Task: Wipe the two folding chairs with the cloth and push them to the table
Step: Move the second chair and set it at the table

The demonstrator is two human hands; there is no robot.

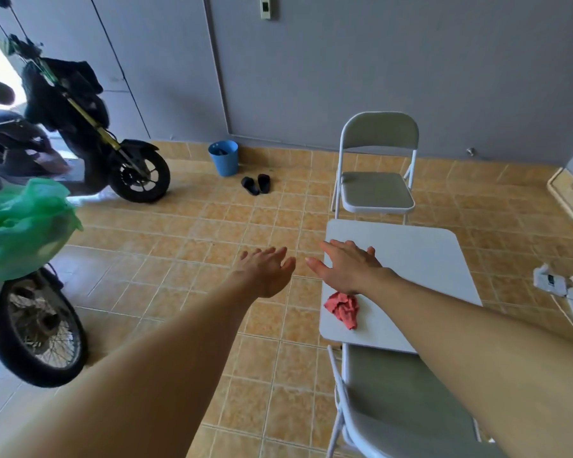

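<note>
A small white table [417, 246] stands right of centre. On its near left corner lies a crumpled red cloth [343, 309]. One grey folding chair [376, 190] stands beyond the table, facing me, a small gap from the far edge. A second grey folding chair [394, 391] is at the near side, its seat partly under the table edge and my right arm. My left hand [267, 271] reaches out over the floor, fingers apart, holding nothing. My right hand [346, 266] hovers over the table's left edge, fingers spread, just beyond the cloth.
Two motorbikes are on the left: one [90, 127] by the wall, another's front wheel [35, 328] close by under a green plastic bag [20, 226]. A blue bucket [224, 157] and black sandals [255, 184] sit near the wall. White objects [551, 280] lie at the right.
</note>
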